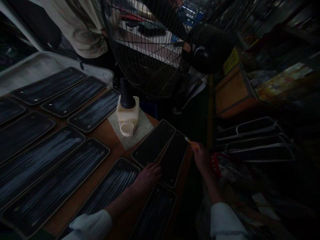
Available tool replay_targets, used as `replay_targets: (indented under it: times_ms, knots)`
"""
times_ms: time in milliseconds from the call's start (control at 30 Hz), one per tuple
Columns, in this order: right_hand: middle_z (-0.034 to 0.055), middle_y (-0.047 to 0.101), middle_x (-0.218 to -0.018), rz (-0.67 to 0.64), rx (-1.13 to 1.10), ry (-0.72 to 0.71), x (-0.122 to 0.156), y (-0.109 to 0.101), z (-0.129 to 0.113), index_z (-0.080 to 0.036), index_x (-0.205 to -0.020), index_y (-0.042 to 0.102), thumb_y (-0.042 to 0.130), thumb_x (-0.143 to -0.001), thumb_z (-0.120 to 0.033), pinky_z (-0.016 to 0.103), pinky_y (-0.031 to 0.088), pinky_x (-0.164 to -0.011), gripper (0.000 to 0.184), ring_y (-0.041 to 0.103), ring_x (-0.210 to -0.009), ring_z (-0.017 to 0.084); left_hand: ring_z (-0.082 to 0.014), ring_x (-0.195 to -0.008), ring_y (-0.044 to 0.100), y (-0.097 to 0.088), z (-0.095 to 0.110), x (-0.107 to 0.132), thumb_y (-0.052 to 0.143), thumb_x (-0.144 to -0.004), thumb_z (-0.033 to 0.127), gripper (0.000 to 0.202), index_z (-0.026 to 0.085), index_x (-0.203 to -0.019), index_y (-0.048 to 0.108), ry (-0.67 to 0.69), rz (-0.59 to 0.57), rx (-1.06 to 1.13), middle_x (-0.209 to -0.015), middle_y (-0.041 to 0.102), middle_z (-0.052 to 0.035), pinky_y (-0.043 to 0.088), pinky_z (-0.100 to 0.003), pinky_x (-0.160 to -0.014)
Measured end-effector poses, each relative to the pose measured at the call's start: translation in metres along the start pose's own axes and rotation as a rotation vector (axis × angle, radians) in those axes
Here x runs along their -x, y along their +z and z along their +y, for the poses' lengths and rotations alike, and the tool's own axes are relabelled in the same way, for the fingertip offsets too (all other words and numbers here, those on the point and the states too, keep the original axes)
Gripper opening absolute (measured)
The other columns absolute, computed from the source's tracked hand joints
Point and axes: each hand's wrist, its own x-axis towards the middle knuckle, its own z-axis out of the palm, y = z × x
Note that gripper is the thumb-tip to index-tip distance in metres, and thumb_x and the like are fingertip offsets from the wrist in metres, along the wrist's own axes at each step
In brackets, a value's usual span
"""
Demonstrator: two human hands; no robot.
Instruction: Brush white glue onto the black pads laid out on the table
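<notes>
My left hand [148,175] lies flat, fingers spread, on the near end of a plain black panel [153,142] on the wooden table [105,133]. A second plain black panel [174,158] lies right beside it. My right hand [201,156] is closed on a thin brush [190,142] with a yellow-orange handle, its tip at the far right corner of that second panel. Several black panels streaked with white [50,186] cover the table to the left and near me.
A cream glue bottle [127,113] with a black cap stands on a grey mat [140,131] just beyond the panels. A big wire-caged fan [160,46] stands behind the table. Stacked black panels [255,140] lie at the right. A person in light clothing [82,26] stands at the back left.
</notes>
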Motion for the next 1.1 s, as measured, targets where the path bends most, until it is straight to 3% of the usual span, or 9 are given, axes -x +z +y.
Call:
replay_targets:
  times_ms: [167,433,567,667,767,933,1100]
  knots:
    - [0.0086,0.068,-0.110,-0.088,0.008,-0.001,0.031,0.001,-0.018,-0.021,-0.114,0.062,0.041,-0.098,-0.031,0.036,0.055,-0.079,0.029,0.068,-0.097,0.023,-0.0270,-0.120,0.051,-0.004,0.000,-0.001,0.056,-0.092,0.019,0.021,0.018,-0.112,0.063,0.015,-0.038,-0.033,-0.120,0.061,-0.0109,0.037,-0.044,-0.104]
    - [0.0031,0.069,-0.106,-0.315,-0.098,0.032,0.145,-0.018,-0.078,-0.028,-0.118,0.060,0.039,-0.099,-0.028,0.030,0.058,-0.075,0.028,0.070,-0.091,0.018,-0.0251,-0.121,0.051,-0.006,0.000,0.000,0.055,-0.092,0.019,0.021,0.018,-0.112,0.062,0.012,-0.053,-0.085,-0.119,0.061,-0.0095,0.038,-0.043,-0.104]
    - [0.0014,0.070,-0.106,-0.458,-0.226,0.068,0.171,-0.037,-0.098,-0.029,-0.115,0.061,0.042,-0.098,-0.029,0.029,0.058,-0.078,0.026,0.070,-0.093,0.018,-0.0248,-0.122,0.051,-0.008,0.000,0.001,0.054,-0.093,0.020,0.019,0.018,-0.110,0.062,0.010,-0.061,-0.087,-0.118,0.061,-0.0090,0.038,-0.042,-0.104]
    - [0.0002,0.071,-0.107,-0.486,-0.291,0.148,0.150,-0.050,-0.095,-0.031,-0.112,0.063,0.045,-0.098,-0.036,0.029,0.057,-0.079,0.023,0.070,-0.093,0.017,-0.0248,-0.123,0.051,-0.009,0.000,0.001,0.053,-0.093,0.020,0.020,0.018,-0.111,0.062,0.020,-0.051,-0.085,-0.119,0.061,-0.0088,0.037,-0.042,-0.106]
    - [0.0034,0.070,-0.108,-0.331,-0.296,0.197,0.103,-0.047,-0.073,-0.028,-0.113,0.063,0.045,-0.097,-0.040,0.033,0.056,-0.081,0.027,0.070,-0.092,0.019,-0.0243,-0.121,0.051,-0.009,0.000,0.001,0.053,-0.094,0.020,0.020,0.019,-0.111,0.062,0.018,-0.050,-0.081,-0.119,0.062,-0.0085,0.037,-0.042,-0.105]
    - [0.0091,0.068,-0.112,-0.062,-0.176,0.098,0.024,-0.018,-0.036,-0.022,-0.113,0.063,0.044,-0.096,-0.043,0.040,0.053,-0.088,0.033,0.067,-0.102,0.024,-0.0247,-0.120,0.052,-0.006,-0.001,0.000,0.054,-0.093,0.022,0.019,0.017,-0.110,0.063,0.024,-0.043,-0.097,-0.119,0.062,-0.0085,0.038,-0.041,-0.105]
    - [0.0121,0.067,-0.113,-0.017,-0.065,0.024,-0.001,0.006,-0.029,-0.019,-0.114,0.063,0.040,-0.097,-0.036,0.041,0.052,-0.089,0.033,0.065,-0.104,0.025,-0.0242,-0.120,0.053,-0.006,-0.002,0.000,0.056,-0.093,0.021,0.018,0.019,-0.109,0.063,0.014,-0.045,-0.087,-0.119,0.062,-0.0081,0.037,-0.041,-0.105]
